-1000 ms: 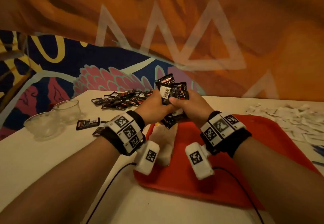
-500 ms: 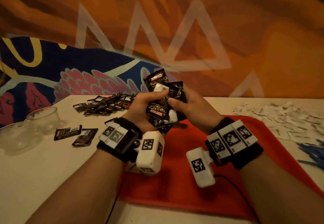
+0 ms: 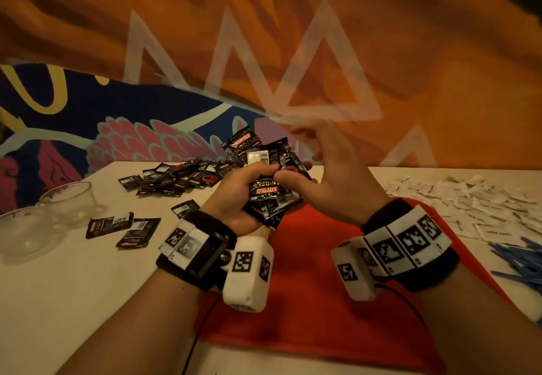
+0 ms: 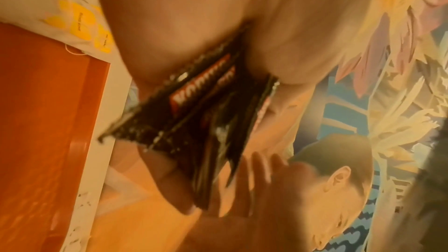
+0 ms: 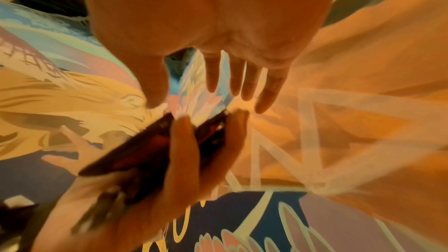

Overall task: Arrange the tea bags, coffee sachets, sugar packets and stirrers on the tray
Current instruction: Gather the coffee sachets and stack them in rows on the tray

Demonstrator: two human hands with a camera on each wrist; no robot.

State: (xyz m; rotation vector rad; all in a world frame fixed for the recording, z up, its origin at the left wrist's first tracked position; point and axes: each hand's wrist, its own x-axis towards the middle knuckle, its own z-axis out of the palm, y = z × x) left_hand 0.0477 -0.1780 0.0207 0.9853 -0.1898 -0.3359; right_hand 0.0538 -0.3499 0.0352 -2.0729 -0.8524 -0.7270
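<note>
Both hands sit above the far edge of the red tray [image 3: 308, 286], the left hand [image 3: 234, 195] gripping a fanned bundle of coffee sachets [image 3: 264, 169] and the right hand [image 3: 331, 181] spread just beside it, so they block the way to that edge. The near stretch of the tray lies bare between the forearms. Left of the tray, a heap of sachets [image 3: 181, 176], loose sachets [image 3: 123, 228] and two glass bowls [image 3: 44, 222] crowd the bench [image 3: 73, 301]; its near-left corner is bare. To the right, white packets [image 3: 469, 201] and blue stirrers [image 3: 519, 260] line the tray's side.
</note>
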